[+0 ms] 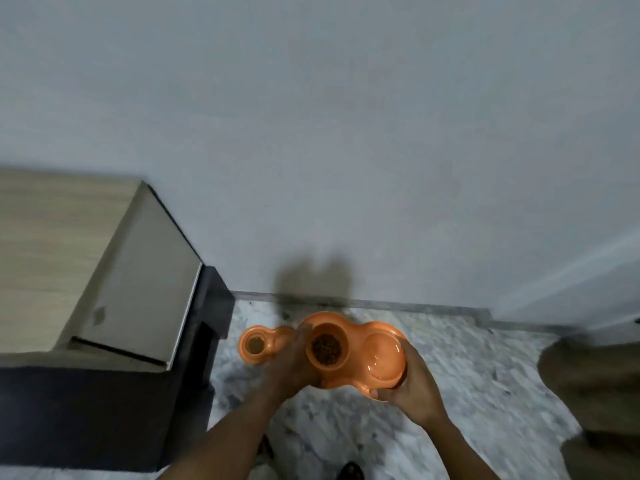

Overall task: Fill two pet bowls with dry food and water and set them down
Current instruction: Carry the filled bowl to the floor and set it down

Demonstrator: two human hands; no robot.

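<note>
the person is bent over a marble floor [467, 375] by a pale grey wall [346, 133], holding an orange double bowl [360, 327] in the air with both hands. the left hand [294, 365] grips the bowl's left end, its fingers curled up over the rim right beside the food cup. the right hand [415, 389] is wrapped round the right end from beneath, with the thumb lying on the near edge. the bowl sits roughly level between them, above the floor and not touching it.

the left cup of the held bowl has a heap of dry food [326, 348], dark brown pellets. the wider right cup holds water [384, 355], clear and shallow, with a glint along its near edge.

a second orange bowl [265, 342] of the same kind is already down on the floor, further left and near the wall. its left cup shows brown pellets. its right part is hidden behind the left hand, so i cannot tell what is in it.

to the left stands a cabinet [86, 271] with a pale wood-grain top and a dark base; the second bowl lies just beside its corner. a dark shadow [311, 278] of the hands and bowl falls on the wall above the skirting. at the right edge is a bulky olive-brown shape [595, 382], too blurred to name. a small dark shape [350, 471] shows at the bottom edge between the forearms.
</note>
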